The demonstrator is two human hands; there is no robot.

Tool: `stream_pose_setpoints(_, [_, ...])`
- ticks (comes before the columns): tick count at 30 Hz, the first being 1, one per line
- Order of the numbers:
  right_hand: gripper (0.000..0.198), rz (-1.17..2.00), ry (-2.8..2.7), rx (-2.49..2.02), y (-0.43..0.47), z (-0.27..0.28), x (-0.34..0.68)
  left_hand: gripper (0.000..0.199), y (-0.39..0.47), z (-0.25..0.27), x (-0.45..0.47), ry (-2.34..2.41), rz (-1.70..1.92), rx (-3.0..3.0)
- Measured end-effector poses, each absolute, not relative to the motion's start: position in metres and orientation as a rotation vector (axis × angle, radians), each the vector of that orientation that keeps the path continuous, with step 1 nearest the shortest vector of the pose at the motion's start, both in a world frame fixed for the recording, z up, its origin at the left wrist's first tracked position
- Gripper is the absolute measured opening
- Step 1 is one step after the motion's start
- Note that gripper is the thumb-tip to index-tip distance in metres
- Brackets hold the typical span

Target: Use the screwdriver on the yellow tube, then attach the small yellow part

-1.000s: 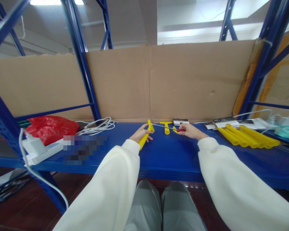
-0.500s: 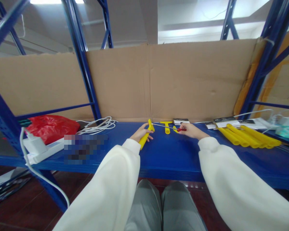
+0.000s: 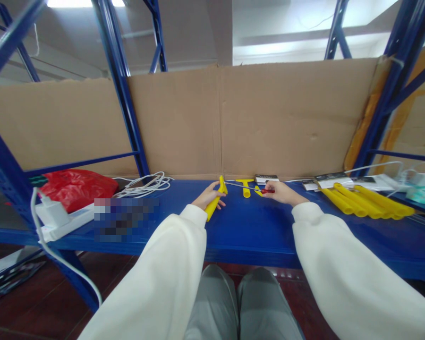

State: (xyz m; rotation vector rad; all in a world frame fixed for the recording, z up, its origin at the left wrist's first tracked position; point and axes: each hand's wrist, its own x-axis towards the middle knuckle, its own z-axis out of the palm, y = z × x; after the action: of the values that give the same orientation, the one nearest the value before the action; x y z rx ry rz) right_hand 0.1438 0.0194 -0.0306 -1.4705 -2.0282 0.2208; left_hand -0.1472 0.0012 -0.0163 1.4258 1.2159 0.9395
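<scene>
Yellow handle (image 3: 214, 199) sits in the left hand (image 3: 206, 196), fingers wrapped round its middle, on the blue shelf (image 3: 248, 231) near the far cardboard wall (image 3: 233, 118). Its far end tips upward, and the tip of a thin screwdriver (image 3: 248, 187) meets that end. The right hand (image 3: 279, 192) pinches the screwdriver's red grip, fingers closed on it, the metal shaft running left toward the handle.

Against the earlier pictures almost nothing differs: both hands keep the same grips in the same place, and the screwdriver tip stays at the handle's far end.

Between the two hands, just beyond the screwdriver shaft, lies one yellow T-shaped piece (image 3: 245, 185), with a small further bit of yellow just beside the right hand's fingers. Behind that sits a small black-and-white booklet (image 3: 265, 178). Farther right, a bundle of long yellow tubes (image 3: 364, 200) lies on the shelf; about four or five show, though the exact count is hard to tell. Flat packets (image 3: 335, 180) lie behind them. To the left are one coil of white cable (image 3: 145, 185), one red plastic bag (image 3: 76, 188) and one white power strip (image 3: 62, 219) with a plug in it. Nothing lies between the hands and the handle; the white sleeves (image 3: 170, 264) cover the near part of the shelf.
</scene>
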Motion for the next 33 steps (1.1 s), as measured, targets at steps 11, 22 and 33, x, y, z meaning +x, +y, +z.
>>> stream_pose_setpoints(11, [0.013, -0.020, -2.000, -1.634, 0.007, -0.022, 0.132, 0.077, 0.003, -0.021, -0.145, 1.307, 0.930, 1.546])
stream_pose_setpoints(22, [0.019, -0.537, -2.111, -1.816, -0.005, -0.014, 0.123, 0.079, 0.007, -0.024, -0.146, 1.338, 0.917, 1.677])
stream_pose_setpoints(33, [0.024, -0.416, -2.026, -1.977, -0.014, -0.009, 0.114, 0.080, 0.011, -0.027, -0.147, 1.321, 0.934, 1.676])
